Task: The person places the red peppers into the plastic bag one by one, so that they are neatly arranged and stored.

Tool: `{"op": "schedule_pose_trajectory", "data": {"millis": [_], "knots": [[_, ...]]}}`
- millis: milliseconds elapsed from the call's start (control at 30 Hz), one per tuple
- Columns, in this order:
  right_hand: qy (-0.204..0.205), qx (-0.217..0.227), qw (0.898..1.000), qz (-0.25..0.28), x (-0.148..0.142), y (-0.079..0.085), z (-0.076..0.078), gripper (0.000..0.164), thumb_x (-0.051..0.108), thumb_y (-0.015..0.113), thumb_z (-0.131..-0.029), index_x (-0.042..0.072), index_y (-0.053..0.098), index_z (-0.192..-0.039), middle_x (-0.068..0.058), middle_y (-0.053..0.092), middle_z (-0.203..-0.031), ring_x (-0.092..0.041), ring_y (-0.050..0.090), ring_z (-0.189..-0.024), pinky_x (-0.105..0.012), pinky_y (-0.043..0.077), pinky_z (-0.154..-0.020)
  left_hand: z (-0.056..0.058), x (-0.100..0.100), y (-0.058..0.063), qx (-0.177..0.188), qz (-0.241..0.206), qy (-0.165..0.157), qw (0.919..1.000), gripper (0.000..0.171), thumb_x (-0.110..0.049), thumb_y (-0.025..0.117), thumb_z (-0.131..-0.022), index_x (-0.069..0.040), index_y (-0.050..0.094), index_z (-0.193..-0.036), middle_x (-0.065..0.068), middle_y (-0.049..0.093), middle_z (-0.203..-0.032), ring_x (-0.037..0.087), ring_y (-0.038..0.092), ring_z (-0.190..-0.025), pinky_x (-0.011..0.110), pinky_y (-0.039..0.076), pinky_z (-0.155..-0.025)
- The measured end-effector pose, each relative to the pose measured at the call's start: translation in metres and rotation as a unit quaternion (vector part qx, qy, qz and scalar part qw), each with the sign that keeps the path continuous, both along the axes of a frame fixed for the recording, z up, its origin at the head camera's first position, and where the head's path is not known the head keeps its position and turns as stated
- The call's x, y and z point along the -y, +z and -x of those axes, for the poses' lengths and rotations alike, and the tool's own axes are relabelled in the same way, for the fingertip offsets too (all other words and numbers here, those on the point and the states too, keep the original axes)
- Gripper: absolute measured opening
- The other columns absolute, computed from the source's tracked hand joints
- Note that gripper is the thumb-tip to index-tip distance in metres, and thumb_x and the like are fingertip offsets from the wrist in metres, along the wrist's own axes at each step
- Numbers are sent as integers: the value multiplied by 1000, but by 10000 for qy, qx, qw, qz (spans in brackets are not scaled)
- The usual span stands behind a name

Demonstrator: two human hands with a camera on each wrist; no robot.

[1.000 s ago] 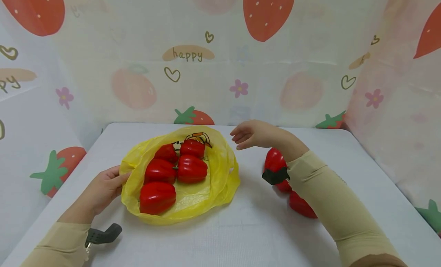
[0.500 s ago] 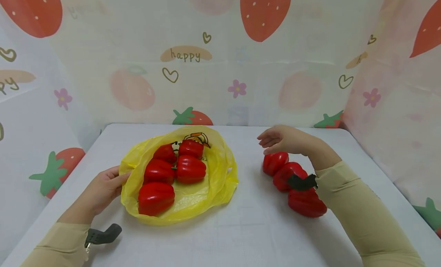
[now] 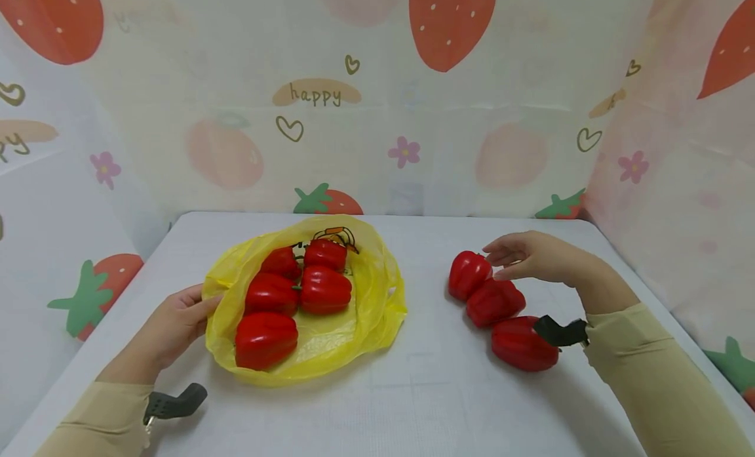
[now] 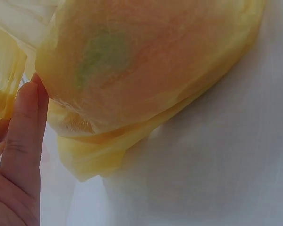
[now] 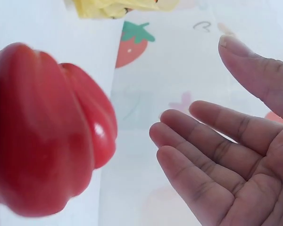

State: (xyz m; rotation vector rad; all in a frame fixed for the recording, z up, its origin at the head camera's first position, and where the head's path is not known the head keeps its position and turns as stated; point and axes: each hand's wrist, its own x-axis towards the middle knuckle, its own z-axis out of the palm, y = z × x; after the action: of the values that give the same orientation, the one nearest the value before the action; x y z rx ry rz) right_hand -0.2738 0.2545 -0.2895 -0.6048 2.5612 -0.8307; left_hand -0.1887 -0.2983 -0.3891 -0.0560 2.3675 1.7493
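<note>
My left hand [image 3: 177,326] pinches the left rim of a yellow plastic bag [image 3: 380,319] lying with its mouth toward me; the left wrist view shows fingers against the thin yellow film [image 4: 146,89]. Inside are several red bell peppers, one at the front [image 3: 267,340]. On the right, three more lie in a slanting row: a far one [image 3: 469,273], a middle one [image 3: 495,302] and a near one [image 3: 525,343]. My right hand [image 3: 539,259] hovers over the far end of that row, holding nothing. Its fingers are relaxed and apart from the peppers [image 5: 42,136] in the right wrist view.
Everything lies on a white-covered table [image 3: 383,411]. A strawberry-printed curtain [image 3: 366,155] stands behind it and at both sides. A dark camera mount [image 3: 560,331] juts from the right wrist, and another [image 3: 177,401] from the left.
My right hand has moved away from the bag to the right, over the loose peppers, uncovering them. The left hand stays on the bag's rim.
</note>
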Motion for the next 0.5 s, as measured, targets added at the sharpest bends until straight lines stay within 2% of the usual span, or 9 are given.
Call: {"op": "schedule_pose_trajectory", "data": {"millis": [500], "knots": [[-322,27,9994,133,-53,-21,-38,57,29,67,-82,4,47,-129,-16,57,-119,-34,55,-109,-37,51,-82,-5,0,5,-3,113,100,9999,65,-48,52,-88,-3,40,-134,-5,56,-112,11,57,-97,25,50,-83]]}}
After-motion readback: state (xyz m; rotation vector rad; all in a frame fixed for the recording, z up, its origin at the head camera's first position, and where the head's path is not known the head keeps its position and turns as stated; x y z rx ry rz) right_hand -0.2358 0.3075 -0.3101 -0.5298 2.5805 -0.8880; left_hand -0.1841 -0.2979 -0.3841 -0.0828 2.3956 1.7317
